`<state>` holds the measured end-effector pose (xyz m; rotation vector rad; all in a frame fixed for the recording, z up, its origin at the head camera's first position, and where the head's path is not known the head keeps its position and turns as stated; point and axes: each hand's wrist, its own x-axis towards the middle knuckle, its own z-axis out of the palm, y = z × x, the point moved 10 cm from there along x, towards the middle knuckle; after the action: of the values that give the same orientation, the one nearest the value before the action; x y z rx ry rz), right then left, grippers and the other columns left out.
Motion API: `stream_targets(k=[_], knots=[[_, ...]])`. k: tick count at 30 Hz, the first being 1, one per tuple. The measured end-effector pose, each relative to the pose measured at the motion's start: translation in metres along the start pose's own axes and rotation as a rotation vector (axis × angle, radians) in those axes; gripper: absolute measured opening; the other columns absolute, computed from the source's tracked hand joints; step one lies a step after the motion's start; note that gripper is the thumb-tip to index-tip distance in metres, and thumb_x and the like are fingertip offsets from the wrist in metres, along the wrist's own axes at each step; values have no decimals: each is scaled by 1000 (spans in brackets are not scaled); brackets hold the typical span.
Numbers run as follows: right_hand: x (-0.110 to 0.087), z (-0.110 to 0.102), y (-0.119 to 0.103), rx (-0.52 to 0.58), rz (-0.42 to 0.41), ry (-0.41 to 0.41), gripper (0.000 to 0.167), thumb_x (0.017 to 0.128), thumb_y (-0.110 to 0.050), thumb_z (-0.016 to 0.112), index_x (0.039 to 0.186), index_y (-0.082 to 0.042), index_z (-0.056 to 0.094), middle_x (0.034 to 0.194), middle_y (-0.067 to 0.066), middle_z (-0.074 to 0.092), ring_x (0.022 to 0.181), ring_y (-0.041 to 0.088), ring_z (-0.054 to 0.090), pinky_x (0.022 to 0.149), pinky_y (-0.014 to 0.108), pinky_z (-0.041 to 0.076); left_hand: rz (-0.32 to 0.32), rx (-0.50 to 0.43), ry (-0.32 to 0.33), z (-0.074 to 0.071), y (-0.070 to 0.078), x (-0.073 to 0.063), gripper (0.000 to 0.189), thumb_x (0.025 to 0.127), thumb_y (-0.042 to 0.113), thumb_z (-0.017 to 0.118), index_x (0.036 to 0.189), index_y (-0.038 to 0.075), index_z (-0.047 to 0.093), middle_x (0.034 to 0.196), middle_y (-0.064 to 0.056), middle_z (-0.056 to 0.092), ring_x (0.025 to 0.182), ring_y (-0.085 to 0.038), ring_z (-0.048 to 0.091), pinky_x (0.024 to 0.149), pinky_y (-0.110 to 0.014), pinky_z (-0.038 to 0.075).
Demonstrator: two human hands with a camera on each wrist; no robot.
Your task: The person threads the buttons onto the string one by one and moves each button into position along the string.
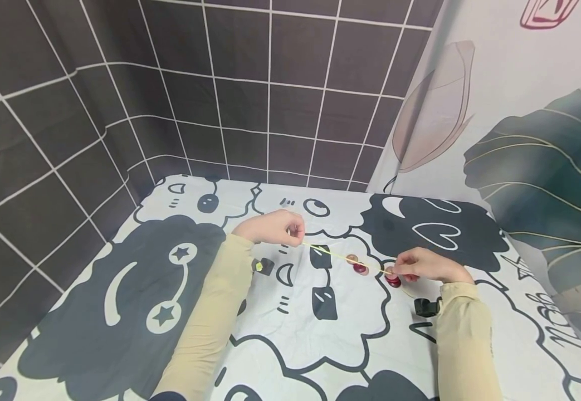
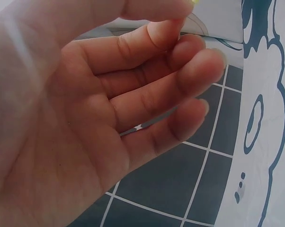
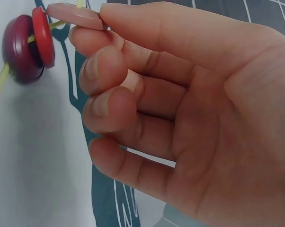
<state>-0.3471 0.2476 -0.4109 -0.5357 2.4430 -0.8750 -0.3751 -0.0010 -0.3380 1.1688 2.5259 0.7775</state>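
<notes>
With the left hand, pinches a yellow cord between thumb and index finger, other fingers loosely bent. Runs it nearly straight across to the right hand, above the printed cloth. In the right grip, grasps a pink disc by its edge between thumb and forefinger. As for progress, has by the look of it a red disc and a maroon disc already on the cord, just beside the pink one, with yellow showing at both. Shows yellow at the pink disc too, so probably counts as strung; cannot confirm full passage through the hole. Includes a further group of discs between the hands, along the cord's line; cannot tell strung from merely lying beneath. Shows no knot or closed loop, so seems only partway along, probably with sliding discs and securing ends left to do.
</notes>
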Motion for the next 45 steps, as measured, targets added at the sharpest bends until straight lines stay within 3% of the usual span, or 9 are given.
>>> stream_targets(k=[11, 21, 26, 32, 36, 39, 45], knots=[[-3, -9, 1, -82, 35, 79, 21, 89, -18, 60, 78, 1, 61, 58, -6, 46, 54, 8, 44, 54, 22, 33, 39, 75, -27, 7, 8, 6, 5, 81, 8, 59, 83, 9, 64, 87, -1, 64, 85, -12, 60, 79, -20, 46], [3, -18, -44, -119, -49, 214, 19, 94, -16, 59, 91, 2, 63, 63, 2, 53, 59, 11, 50, 60, 24, 39, 120, 81, 45, 4, 20, 10, 5, 82, 10, 59, 82, 11, 63, 87, 0, 64, 82, -8, 59, 77, -18, 47], [14, -16, -70, -153, -118, 323, 14, 94, -16, 59, 94, -4, 65, 77, 7, 64, 68, 11, 54, 65, 25, 44, 201, 95, 118, 0, 32, 12, 4, 85, 10, 58, 83, 11, 62, 88, -2, 62, 84, -11, 60, 80, -23, 49], [22, -10, -95, -76, -154, 419, 19, 95, -19, 59, 104, -4, 65, 91, 10, 70, 83, 16, 65, 77, 31, 50, 233, 106, 184, -1, 42, 15, 3, 86, 10, 59, 85, 10, 61, 87, -2, 59, 84, -11, 58, 81, -27, 51], [28, -3, -100, -14, -150, 410, 28, 97, -24, 57, 116, -4, 63, 106, 13, 70, 100, 22, 67, 88, 38, 50, 229, 105, 160, 9, 48, 20, 4, 89, 11, 59, 88, 10, 62, 89, 0, 58, 83, -9, 57, 79, -21, 48], [32, 3, -103, 45, -185, 356, 33, 101, -26, 51, 122, -3, 61, 110, 14, 70, 104, 23, 66, 93, 39, 48, 238, 110, 144, 16, 54, 23, 4, 91, 14, 59, 90, 11, 62, 90, 0, 59, 83, -8, 57, 78, -21, 47], [36, 15, -103, 239, -223, 193, 33, 101, -27, 48, 125, -4, 56, 101, 12, 70, 92, 22, 64, 85, 37, 51, 271, 109, 183, 19, 60, 26, 4, 92, 12, 59, 92, 9, 62, 93, -1, 59, 85, -10, 57, 83, -31, 52]])
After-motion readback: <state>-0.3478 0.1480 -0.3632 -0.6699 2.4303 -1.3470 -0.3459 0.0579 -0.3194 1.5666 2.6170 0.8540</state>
